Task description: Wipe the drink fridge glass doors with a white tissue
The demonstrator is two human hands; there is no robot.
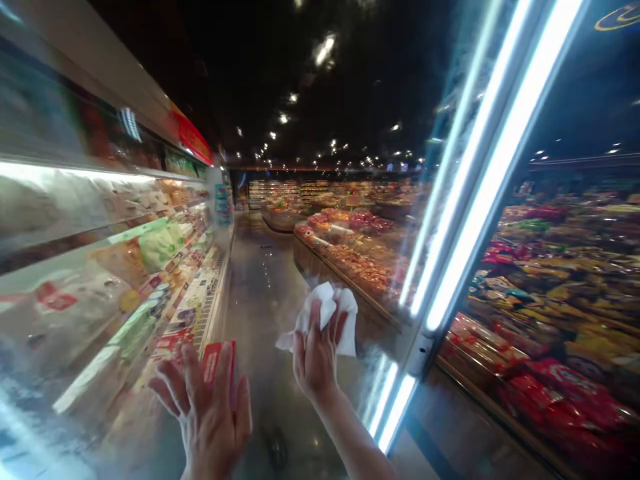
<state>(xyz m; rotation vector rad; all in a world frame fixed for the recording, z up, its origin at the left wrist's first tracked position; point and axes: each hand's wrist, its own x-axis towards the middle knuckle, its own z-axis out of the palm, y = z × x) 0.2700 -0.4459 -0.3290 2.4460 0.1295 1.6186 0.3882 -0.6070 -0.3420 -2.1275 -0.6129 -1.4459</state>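
My right hand (pixel 316 353) grips a crumpled white paper towel (pixel 330 317) against a glass door of a lit display case (pixel 420 347) on the right of the aisle. My left hand (pixel 207 427) is raised with its fingers spread, low in the picture, beside a refrigerated case of packaged food (pixel 150 267). A red packet with white lettering (pixel 218 365) shows just behind my left fingers. I cannot tell whether that hand touches it.
Bright light strips (pixel 500 153) run along the door frames on the right, with red and yellow packaged goods (pixel 550 320) behind the glass. A polished floor aisle (pixel 265 307) stretches ahead between the cases toward distant shelves (pixel 275 193). Display tables of food (pixel 345 253) stand beyond the glass.
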